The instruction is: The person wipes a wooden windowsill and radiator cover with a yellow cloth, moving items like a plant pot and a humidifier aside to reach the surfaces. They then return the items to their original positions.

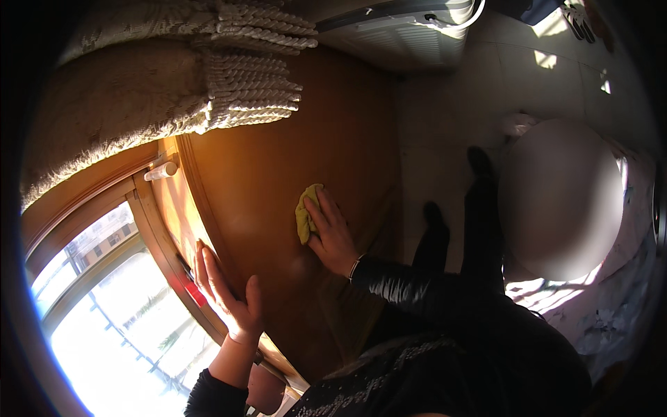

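A folded yellow cloth [307,215] lies flat against a brown wooden panel [260,172] below the window. My right hand [331,234] presses on it, fingers spread over its right side. My left hand [224,292] is raised beside the sunlit wooden window ledge [180,208], fingers extended and thumb apart, with nothing in it; whether its fingertips touch the ledge or frame I cannot tell. A small red object [196,294] is by the window frame, just left of that hand. Near the ledge's upper end is a pale cylindrical object [161,171].
A curtain with thick twisted fringe [255,94] hangs at the upper left. The glazed window [120,313] is at the lower left. A white appliance with a cable [406,47] stands at the top. A bed with patterned covers [604,323] is at the right, beside the tiled floor [448,114].
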`<state>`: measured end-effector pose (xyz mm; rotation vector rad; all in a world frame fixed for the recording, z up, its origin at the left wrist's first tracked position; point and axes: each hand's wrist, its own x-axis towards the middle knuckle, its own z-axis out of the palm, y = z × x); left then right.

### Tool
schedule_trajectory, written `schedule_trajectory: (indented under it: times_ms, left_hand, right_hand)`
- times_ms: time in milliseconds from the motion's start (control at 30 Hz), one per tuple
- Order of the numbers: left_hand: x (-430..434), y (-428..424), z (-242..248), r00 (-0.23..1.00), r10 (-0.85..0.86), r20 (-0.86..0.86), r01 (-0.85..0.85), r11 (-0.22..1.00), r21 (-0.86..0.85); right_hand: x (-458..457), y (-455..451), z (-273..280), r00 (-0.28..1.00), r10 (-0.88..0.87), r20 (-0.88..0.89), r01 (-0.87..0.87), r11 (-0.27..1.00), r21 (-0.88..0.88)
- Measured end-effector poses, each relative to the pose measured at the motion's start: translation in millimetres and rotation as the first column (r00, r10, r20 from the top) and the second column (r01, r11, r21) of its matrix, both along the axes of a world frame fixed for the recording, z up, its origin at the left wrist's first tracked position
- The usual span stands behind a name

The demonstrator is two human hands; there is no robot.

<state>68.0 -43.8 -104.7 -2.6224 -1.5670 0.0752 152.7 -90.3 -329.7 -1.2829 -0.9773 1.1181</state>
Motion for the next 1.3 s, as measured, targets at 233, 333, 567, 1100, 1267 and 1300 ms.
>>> schedule_trajectory:
  times_ms: [233,333,567,1100,1267,1300]
  left_hand:
    - [-1.7,-4.6,7.6,0.999,0.027,-0.038,-0.029,0.999,-0.042]
    - [-12.7,-18.7,3.7,0.987,0.155,0.033,-0.153,0.986,-0.062]
    - [9.6,14.2,-5.4,0.993,0.088,0.077,-0.078,0.989,-0.129]
    - [-8.4,-26.5,10.6,0.963,0.268,0.014,-0.267,0.963,-0.037]
    - [-21.4,-31.6,18.0,0.916,0.4,0.039,-0.388,0.906,-0.167]
    - [-20.4,-33.6,13.7,0.89,0.433,0.144,-0.409,0.897,-0.167]
  right_hand:
    - [-24.5,15.9,-126.9,0.952,-0.167,-0.258,0.081,0.946,-0.313]
    - [-29.3,4.7,-190.1,0.853,-0.236,-0.465,-0.037,0.861,-0.506]
    - [-50.2,2.1,-397.8,0.816,-0.344,-0.464,-0.176,0.618,-0.767]
    - [72.6,186.6,-254.2,0.964,-0.168,-0.205,0.117,0.964,-0.24]
    - [9.1,79.6,-341.0,0.934,-0.192,-0.3,-0.036,0.786,-0.617]
    - [-6.7,52.7,-343.7,0.934,-0.183,-0.306,-0.064,0.758,-0.649]
